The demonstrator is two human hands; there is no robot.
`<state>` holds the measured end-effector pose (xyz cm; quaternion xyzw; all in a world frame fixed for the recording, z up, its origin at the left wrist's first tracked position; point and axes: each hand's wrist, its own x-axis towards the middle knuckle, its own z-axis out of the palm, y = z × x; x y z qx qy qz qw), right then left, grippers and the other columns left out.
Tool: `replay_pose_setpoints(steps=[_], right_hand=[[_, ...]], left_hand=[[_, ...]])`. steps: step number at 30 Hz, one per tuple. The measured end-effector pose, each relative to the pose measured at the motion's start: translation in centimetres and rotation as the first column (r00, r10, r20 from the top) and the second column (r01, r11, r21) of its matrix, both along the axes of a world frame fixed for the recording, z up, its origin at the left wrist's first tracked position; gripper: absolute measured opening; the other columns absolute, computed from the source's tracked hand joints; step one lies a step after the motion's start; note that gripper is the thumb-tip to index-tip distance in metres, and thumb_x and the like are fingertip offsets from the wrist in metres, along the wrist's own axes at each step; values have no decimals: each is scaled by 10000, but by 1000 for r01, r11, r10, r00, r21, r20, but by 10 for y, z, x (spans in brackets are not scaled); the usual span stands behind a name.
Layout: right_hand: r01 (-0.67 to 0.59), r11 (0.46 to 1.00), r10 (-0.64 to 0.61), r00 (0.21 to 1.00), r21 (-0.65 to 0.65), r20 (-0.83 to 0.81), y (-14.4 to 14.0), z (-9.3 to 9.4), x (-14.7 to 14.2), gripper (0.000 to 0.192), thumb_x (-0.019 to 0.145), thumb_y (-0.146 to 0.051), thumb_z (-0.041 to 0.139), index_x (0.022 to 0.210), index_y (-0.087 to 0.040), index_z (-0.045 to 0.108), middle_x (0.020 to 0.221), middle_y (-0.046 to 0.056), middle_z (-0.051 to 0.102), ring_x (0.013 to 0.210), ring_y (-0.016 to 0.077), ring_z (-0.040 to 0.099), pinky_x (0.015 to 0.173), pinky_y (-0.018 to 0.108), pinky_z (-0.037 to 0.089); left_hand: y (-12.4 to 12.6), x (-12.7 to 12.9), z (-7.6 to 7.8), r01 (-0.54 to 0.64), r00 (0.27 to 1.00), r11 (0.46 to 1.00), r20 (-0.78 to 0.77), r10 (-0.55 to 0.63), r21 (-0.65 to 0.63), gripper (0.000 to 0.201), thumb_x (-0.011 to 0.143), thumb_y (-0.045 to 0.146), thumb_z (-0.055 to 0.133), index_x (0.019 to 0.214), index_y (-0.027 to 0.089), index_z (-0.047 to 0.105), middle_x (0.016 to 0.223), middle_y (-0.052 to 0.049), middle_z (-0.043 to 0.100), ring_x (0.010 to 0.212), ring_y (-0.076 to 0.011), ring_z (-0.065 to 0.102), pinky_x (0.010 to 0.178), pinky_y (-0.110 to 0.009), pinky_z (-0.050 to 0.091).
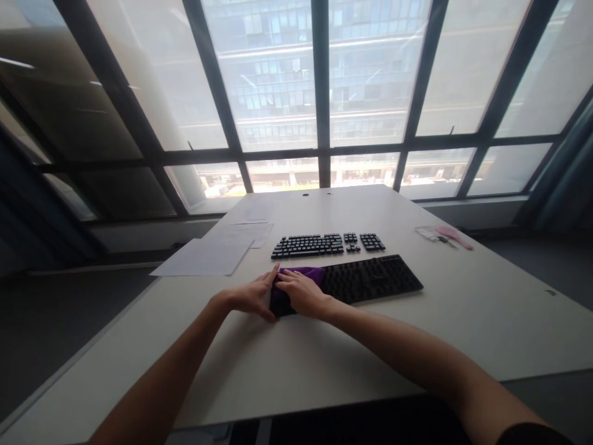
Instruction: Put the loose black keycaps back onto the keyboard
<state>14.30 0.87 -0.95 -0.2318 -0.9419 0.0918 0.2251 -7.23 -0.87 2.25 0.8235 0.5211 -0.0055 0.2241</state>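
Left hand (252, 296): flat, fingers together and extended, resting on edge against the left end of the black keyboard (370, 279). Nothing gripped; it braces the keyboard's end, fingertips touching the purple cloth (309, 273).

Right hand (302, 292): palm down, fingers loosely spread, pressing the purple cloth onto the left part of the keyboard. Laid flat over the cloth, not closed around it. The two hands touch or nearly touch at the fingertips.

Purple cloth: bunched, lying over the keyboard's left end, mostly covered by the right hand; a strip shows beyond the fingers.

Black keyboard: long, full-sized, lying slightly askew on the white table (370, 346), near the middle, its right end farther from the person than its left.

Around, left to right: sheets of paper (208, 254) overlapping at the table's left side, well apart from the hands. Just behind the keyboard, loose black keycaps (327, 244) laid out in rows matching a keyboard layout, in several blocks. Far right, a pink brush (454, 237) beside a small clear packet (427, 232); detail too small to tell. Large windows behind the table.
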Motion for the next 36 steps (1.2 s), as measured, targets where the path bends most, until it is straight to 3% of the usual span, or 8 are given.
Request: replay_pose_setpoints(steps=[4,11,17,20,24,30,33,36], right_hand=[[28,1000,-29,998,12,58,7,7,33,507,855,4,496,1304,-157,669,1465,125,578,1426,260,465,1165,408,411],[34,996,-42,993,78,110,11,15,127,599,824,69,468,1313,-212,670,1463,64,590,1471,210,397,1181,379,393],[234,972,-235,970,22,68,10,17,191,652,768,91,454,1278,-233,698,1436,46,615,1417,216,479,1119,358,462],[382,922,-387,914,-67,-122,9,24,187,590,823,38,451,1304,-215,682,1361,58,671,1291,223,606,1095,354,474],[404,906,-424,860,-129,-283,4,34,141,485,892,-42,446,1275,-219,686,1290,48,712,1211,226,652,1051,340,495],[198,980,-199,970,-22,-142,-8,15,66,572,818,-2,521,1371,-127,598,1448,134,591,1420,256,465,1186,378,367],[136,991,-136,990,10,-30,-11,3,64,581,824,-12,548,1398,-101,568,1531,170,494,1475,291,382,1211,443,335],[124,992,-125,992,21,34,-10,3,88,503,871,-15,520,1351,-128,618,1506,151,530,1447,273,434,1185,413,384]], left_hand=[[2,-2,0,0,1000,1000,-31,0,17,1492,583,585,864,1614,149,-122,1683,-237,14,1553,-402,77,1258,-493,183],[3,-5,-1,33,996,996,-84,-25,88,1418,646,573,811,1613,128,-125,1671,-252,79,1537,-390,174,1224,-477,286],[0,-2,4,70,992,990,-109,-57,125,1374,651,571,801,1625,129,-61,1662,-249,147,1521,-388,235,1200,-468,335],[-4,8,12,57,992,990,-119,-42,131,1358,675,581,791,1622,106,-58,1674,-249,67,1547,-378,137,1232,-479,261],[-9,34,16,71,997,959,-26,-66,273,1216,792,608,712,1630,160,-48,1695,-191,3,1566,-348,60,1252,-489,209],[-9,61,-9,186,982,913,-27,-189,363,1218,791,667,710,1633,184,-25,1690,-197,84,1560,-382,83,1257,-534,183],[-5,59,-19,190,981,916,-106,-162,354,1215,785,716,677,1634,177,-3,1680,-209,136,1548,-411,127,1247,-590,138],[-4,57,-18,178,983,906,-119,-143,384,1219,770,749,658,1636,161,34,1663,-212,209,1521,-420,229,1236,-574,193]])
